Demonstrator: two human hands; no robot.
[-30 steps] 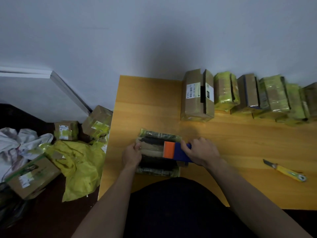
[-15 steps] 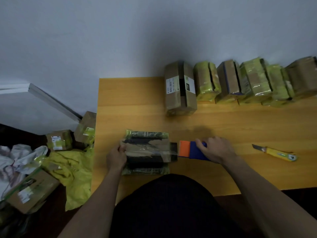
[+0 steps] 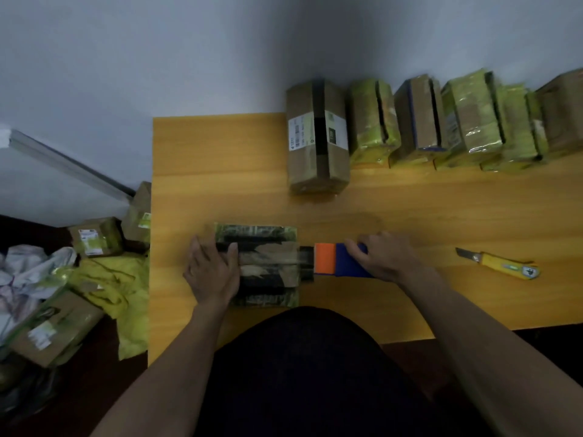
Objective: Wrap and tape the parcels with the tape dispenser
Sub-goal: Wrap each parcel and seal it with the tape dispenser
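Note:
A flat parcel [image 3: 265, 263] wrapped in dark and green tape lies on the wooden table [image 3: 220, 190] near its front edge. My left hand [image 3: 211, 272] presses flat on the parcel's left end, thumb on top. My right hand [image 3: 383, 258] grips the blue and orange tape dispenser [image 3: 334, 259], which sits just off the parcel's right edge. A strip of clear tape runs from the dispenser across the parcel's top.
A row of several cardboard and green-taped boxes [image 3: 318, 137] stands along the wall at the back. A yellow utility knife [image 3: 501, 263] lies on the table to the right. More boxes [image 3: 94, 239], yellow wrapping [image 3: 107, 279] and white cloth lie on the floor at the left.
My right hand has drawn the dispenser rightward, from on top of the parcel to past its right edge, laying tape. My left hand has moved further onto the parcel's left end.

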